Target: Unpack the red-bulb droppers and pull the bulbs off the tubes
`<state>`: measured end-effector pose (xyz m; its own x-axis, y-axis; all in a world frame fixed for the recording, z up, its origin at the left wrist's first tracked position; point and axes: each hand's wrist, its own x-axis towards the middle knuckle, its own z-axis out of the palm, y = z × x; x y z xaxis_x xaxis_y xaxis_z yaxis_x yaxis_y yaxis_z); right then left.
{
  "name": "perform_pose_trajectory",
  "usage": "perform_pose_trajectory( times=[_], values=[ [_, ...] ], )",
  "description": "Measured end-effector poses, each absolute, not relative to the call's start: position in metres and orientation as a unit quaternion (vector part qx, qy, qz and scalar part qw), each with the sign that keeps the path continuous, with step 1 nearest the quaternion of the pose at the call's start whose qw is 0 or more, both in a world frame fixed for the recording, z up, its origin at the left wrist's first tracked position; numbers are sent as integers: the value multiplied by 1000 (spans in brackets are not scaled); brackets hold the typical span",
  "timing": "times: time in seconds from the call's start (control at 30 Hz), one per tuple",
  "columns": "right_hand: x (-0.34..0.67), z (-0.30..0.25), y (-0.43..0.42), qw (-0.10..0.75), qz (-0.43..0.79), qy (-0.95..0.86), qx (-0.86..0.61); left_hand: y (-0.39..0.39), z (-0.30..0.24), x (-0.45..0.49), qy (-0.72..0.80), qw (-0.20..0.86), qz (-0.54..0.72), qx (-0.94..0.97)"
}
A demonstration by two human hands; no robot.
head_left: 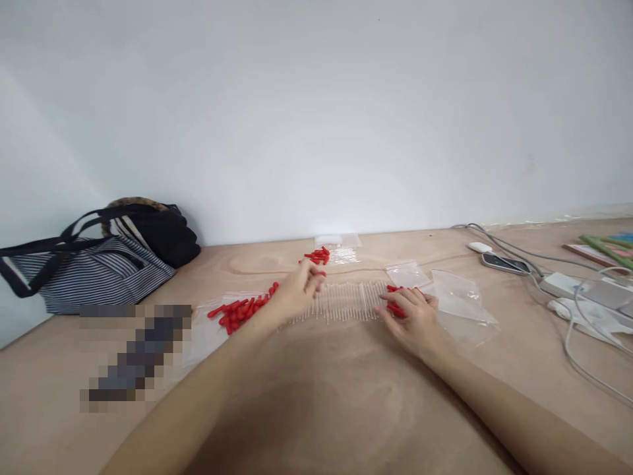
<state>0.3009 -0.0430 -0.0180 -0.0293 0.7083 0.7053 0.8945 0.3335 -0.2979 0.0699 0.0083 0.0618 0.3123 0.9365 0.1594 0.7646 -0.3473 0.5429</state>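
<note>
A row of thin clear tubes [346, 301] lies across the wooden table [316, 396] between my hands. My left hand [297, 290] hovers at the row's left end, its fingers curled in a pinch; what they hold is too small to name. A heap of small red caps [240, 309] lies on a clear bag just left of it. More red caps [317, 255] lie behind. My right hand [413, 313] rests at the row's right end, fingers closed over several red caps [395, 307].
A striped tote bag with black straps [93, 264] stands at the back left. Clear plastic bags [455, 293] lie right of my right hand. A phone [504, 264], white chargers and cables [578, 297] fill the right side. A blurred patch [136, 353] covers something at left.
</note>
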Motion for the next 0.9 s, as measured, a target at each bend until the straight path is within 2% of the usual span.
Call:
perform_pose_trajectory(
  times=[0.13, 0.3, 0.47, 0.7, 0.9],
  values=[
    [279, -17, -58, 411, -121, -795, -428, -40, 41, 88, 410, 188, 200, 870],
    [264, -23, -62, 436, -146, -829, -318, -57, 12, 89, 382, 117, 224, 889],
    [265, -24, -62, 424, -181, -833, -307, -55, -3, 76, 347, 69, 243, 903],
    [266, -23, -61, 436, -149, -818, -346, -58, -8, 61, 322, -59, 266, 907],
    [264, -23, -63, 417, -199, -821, -334, -66, -4, 65, 325, -106, 259, 903]
  ],
)
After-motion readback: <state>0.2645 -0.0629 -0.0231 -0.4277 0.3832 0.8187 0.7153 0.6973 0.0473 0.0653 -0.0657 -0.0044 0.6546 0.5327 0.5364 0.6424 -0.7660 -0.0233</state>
